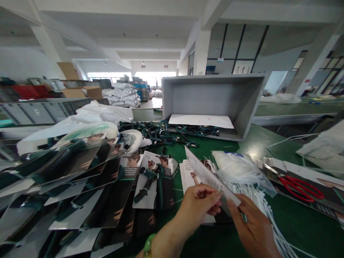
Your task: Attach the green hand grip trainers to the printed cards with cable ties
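Observation:
My right hand (251, 220) grips the lower right edge of a printed cardboard card (205, 175), tilted up with its white side facing me. Against that white side, my left hand (197, 202) is closed in a pinch; whatever is between its fingertips is too small to make out. Under the raised card lies a stack of similar cards (186, 175). A bundle of white cable ties (258, 200) lies beside my right hand. Left of my hands, a dark green hand grip (159, 182) is fastened to a card lying on the table.
Many carded grips (99, 186) pile up at left. Loose grips (156, 130) lie before and inside a tipped grey bin (209, 93). A white bowl (131, 141) holds small metal parts. Red-handled scissors (301, 188) rest on cards at right, near a plastic bag (236, 165).

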`<state>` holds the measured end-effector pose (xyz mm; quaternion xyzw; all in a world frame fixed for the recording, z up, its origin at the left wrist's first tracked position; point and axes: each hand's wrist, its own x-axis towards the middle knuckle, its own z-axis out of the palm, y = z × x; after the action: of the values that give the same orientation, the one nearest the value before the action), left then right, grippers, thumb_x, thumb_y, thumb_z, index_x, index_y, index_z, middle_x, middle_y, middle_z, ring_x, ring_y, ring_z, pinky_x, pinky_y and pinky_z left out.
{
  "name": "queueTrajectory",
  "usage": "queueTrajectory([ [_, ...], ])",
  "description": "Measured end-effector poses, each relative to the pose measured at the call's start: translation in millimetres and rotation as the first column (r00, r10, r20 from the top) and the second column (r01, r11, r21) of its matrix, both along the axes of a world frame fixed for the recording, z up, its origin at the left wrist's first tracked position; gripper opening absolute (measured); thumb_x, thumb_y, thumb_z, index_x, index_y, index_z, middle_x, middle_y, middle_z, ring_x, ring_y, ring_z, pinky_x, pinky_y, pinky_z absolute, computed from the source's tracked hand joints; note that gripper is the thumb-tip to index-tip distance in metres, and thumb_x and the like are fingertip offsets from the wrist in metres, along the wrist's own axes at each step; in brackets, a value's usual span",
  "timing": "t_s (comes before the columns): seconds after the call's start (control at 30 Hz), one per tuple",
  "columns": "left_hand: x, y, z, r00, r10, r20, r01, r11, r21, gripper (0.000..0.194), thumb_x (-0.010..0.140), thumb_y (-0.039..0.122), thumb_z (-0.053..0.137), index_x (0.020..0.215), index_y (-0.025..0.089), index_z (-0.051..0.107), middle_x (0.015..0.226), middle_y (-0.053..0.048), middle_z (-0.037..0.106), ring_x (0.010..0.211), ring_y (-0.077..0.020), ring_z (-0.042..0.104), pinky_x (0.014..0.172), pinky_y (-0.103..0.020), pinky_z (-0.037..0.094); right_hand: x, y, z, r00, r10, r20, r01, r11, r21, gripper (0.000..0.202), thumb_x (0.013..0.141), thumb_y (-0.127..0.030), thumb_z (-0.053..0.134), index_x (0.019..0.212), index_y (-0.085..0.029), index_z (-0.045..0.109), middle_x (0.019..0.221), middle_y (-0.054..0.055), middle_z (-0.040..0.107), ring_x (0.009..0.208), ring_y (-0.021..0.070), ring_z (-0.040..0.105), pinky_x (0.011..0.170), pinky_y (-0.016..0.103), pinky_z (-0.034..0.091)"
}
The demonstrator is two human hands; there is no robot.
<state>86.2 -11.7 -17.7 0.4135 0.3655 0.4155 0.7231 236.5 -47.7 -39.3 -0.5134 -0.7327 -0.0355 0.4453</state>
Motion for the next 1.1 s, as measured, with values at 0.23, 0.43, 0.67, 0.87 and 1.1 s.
queueTrajectory([
  [0.23,-4.8,0.6,5.2,0.999,-0.032,-0.014,0.031,0.998,-0.058,0.040,0.048,0.045,0.077,0.063,0.012,0.059,0.054,0.000,0.060,0.045,-0.0077,0.052,0.046,-0.020,0.040,0.8,0.5,-3.3,1.000,0.004,0.007,-0.004,1.000,0.029,0.021,0.087,-0.031,0.045,0.089,-0.020,0.063,0.083,0.006,0.064,0.075,0.0173,0.062,0.065,0.025,0.052],
  [0.43,-7.5,-0.3,11.6,1.000,-0.015,0.010,0.016,0.999,-0.046,0.044,0.048,0.048,0.077,0.065,0.012,0.058,0.056,0.000,0.059,0.046,-0.0076,0.052,0.048,-0.020,0.041,0.3,0.3,-3.1,0.999,-0.001,0.050,-0.003,0.997,0.074,0.020,0.087,-0.028,0.046,0.089,-0.019,0.063,0.083,0.006,0.064,0.076,0.0168,0.062,0.067,0.025,0.052],
  [0.67,-5.5,-3.8,4.9,0.975,0.207,0.084,-0.212,0.976,0.058,0.048,0.052,0.047,0.077,0.079,0.018,0.050,0.062,0.005,0.051,0.047,-0.0058,0.050,0.049,-0.019,0.042,-3.9,0.5,-7.4,0.966,0.001,0.260,-0.039,0.989,0.141,0.025,0.088,-0.024,0.043,0.102,-0.016,0.061,0.085,0.009,0.066,0.078,0.0176,0.062,0.066,0.027,0.052],
  [0.87,-18.9,-12.1,10.5,0.946,0.253,-0.205,-0.168,0.918,0.359,0.039,0.064,0.038,0.070,0.097,0.021,0.058,0.078,0.000,0.054,0.064,-0.0104,0.052,0.059,-0.021,0.043,-9.4,0.2,-5.9,0.885,-0.140,0.444,0.008,0.958,0.288,0.032,0.086,-0.014,0.033,0.098,-0.016,0.063,0.084,0.008,0.067,0.074,0.0173,0.062,0.057,0.025,0.049],
  [1.1,-43.8,1.3,8.7,0.744,0.314,-0.590,0.021,0.871,0.490,0.015,0.073,0.029,0.059,0.070,0.016,0.065,0.079,-0.004,0.056,0.070,-0.0150,0.052,0.065,-0.026,0.040,-16.4,-1.0,-7.3,0.799,-0.166,0.578,-0.007,0.958,0.286,0.035,0.076,-0.006,0.038,0.099,-0.020,0.061,0.085,0.005,0.067,0.073,0.0189,0.063,0.055,0.025,0.046],
])
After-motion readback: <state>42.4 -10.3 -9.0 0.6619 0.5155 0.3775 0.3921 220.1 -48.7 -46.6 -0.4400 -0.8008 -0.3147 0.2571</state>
